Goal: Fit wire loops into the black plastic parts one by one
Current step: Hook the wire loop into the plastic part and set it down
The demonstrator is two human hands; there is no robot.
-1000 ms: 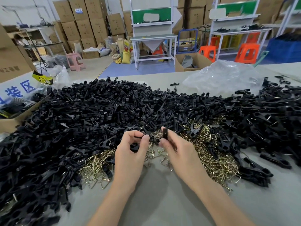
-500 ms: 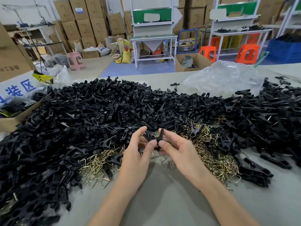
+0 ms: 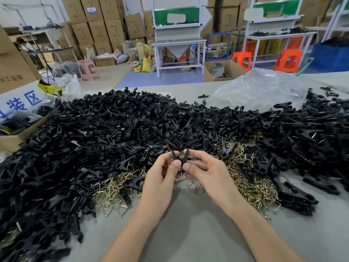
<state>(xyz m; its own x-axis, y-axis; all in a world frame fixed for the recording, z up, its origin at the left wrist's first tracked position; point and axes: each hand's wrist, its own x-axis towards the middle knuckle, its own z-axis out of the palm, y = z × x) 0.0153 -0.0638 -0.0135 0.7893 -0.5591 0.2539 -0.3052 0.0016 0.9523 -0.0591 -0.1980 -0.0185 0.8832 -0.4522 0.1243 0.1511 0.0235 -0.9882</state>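
From the head camera, the only view I have, I look down on a grey desk (image 3: 188,233) with both bare forearms reaching in from its near edge. The left hand (image 3: 160,178) and right hand (image 3: 205,173) meet above the middle of the desk, fingers curled, thumbs nearly touching, both pinching one black plastic part (image 3: 179,157) whose two prongs rise in a V above the fingertips. I cannot tell whether a wire loop is already caught in it, since the fingers hide its lower half. A large heap of loose black parts (image 3: 113,129) covers the left side and runs along the far side of the desk. Brass-coloured wire loops (image 3: 245,178) lie in a tangled spread just beyond and to either side of the hands. Toward the right edge lie black clips (image 3: 294,195) that look assembled, some showing a glint of wire. A crumpled clear plastic bag (image 3: 260,87) sits near the far right corner, and a cardboard box (image 3: 11,140) stands at the left edge. I judge the job far from finished: the unfitted heap looks much larger than the pile on the right, many loops remain, and the piece in hand seems to be mid-fitting.
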